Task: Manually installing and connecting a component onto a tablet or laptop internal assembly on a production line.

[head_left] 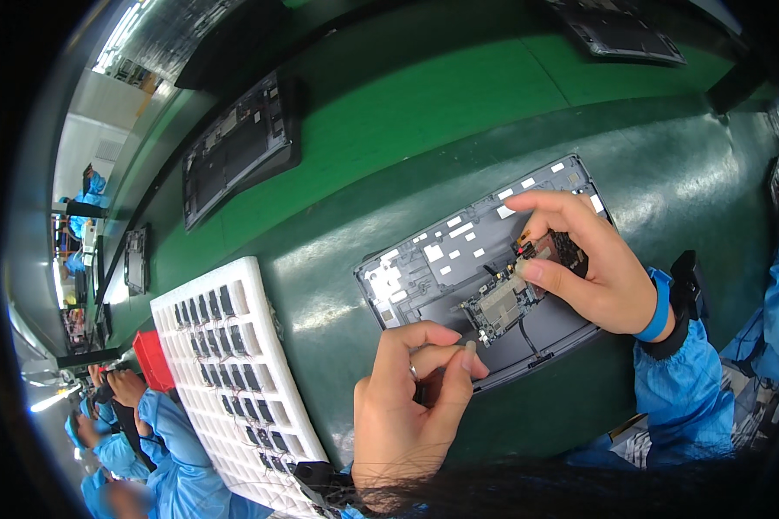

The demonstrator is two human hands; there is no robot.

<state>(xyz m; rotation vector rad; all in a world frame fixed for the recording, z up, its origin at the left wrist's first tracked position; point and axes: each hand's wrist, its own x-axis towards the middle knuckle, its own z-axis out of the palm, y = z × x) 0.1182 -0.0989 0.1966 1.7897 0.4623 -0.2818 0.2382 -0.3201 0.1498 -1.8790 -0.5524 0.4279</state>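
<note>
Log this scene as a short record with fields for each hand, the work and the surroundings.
Right hand: pinching circuit board; blue wristband on wrist
Left hand: near the housing's lower edge, thumb and fingers drawn together; grip on anything unclear
Work: board over grey housing; whether touching, unclear
Left side: white tray of small black parts, red bin beyond

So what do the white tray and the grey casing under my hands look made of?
White tray: probably foam, matte, with thick, rounded walls. Grey casing: metal or plastic, the look leaves it open; smooth, satin surface with a thin rim.
</note>
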